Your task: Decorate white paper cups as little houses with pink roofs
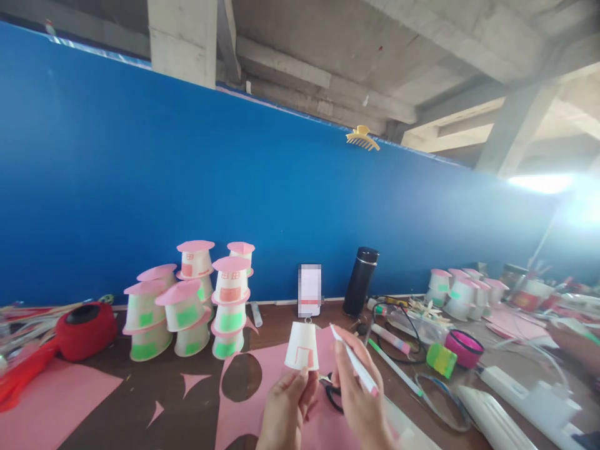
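Note:
My left hand pinches a small white paper cup by its lower rim. The cup is upside down, and a red door outline is drawn on its side. In my right hand is a white marker with a red end, its tip up to the right of the cup and apart from it. Black-handled scissors lie partly hidden behind my right hand. Under both hands spreads a pink sheet with round holes cut out.
Stacked paper cups with pink discs stand at left, beside a red bag-like item. A black bottle and a blurred-out phone-like object stand by the blue partition. Pens, cables, a power strip and more cups crowd the right.

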Action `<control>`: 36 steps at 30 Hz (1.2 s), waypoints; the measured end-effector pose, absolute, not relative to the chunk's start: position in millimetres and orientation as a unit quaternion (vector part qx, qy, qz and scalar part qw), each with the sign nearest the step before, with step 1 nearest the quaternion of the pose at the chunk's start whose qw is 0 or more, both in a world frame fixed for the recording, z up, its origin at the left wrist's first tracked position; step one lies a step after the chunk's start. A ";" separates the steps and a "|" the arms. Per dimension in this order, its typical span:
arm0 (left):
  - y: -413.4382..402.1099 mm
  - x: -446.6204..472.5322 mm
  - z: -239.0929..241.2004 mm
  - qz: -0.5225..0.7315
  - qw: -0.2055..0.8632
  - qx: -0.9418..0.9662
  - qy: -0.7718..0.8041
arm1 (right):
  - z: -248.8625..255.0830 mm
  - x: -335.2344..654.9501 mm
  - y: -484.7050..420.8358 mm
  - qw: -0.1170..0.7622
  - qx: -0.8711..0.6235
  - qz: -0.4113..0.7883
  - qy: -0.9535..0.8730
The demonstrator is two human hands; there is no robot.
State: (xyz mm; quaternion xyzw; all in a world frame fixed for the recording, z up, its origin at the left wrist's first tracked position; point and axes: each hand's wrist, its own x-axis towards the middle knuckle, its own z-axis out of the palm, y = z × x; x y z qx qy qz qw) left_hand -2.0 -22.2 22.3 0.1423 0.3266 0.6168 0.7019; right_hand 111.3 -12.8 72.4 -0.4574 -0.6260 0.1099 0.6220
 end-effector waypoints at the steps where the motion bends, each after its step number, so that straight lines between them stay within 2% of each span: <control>1: -22.5 -2.1 23.4 0.622 0.700 0.141 0.321 | 66.8 112.8 -15.3 0.616 -0.460 0.122 -0.628; 6: -21.8 -2.6 23.7 0.623 0.701 0.122 0.324 | 51.6 121.2 -18.0 0.610 -0.442 0.184 -0.631; 11: -19.8 -2.6 21.2 0.615 0.702 0.138 0.332 | 44.5 116.2 -17.8 0.590 -0.421 0.169 -0.668; 18: -18.5 -1.9 21.0 0.621 0.699 0.143 0.323 | 41.2 115.9 -15.3 0.561 -0.423 0.216 -0.678; 30: -20.2 -0.7 20.2 0.611 0.701 0.172 0.325 | 40.0 117.6 -13.8 0.543 -0.437 0.148 -0.701; 36: -22.7 -0.7 17.9 0.602 0.706 0.174 0.328 | 32.4 119.1 -10.7 0.531 -0.456 0.179 -0.691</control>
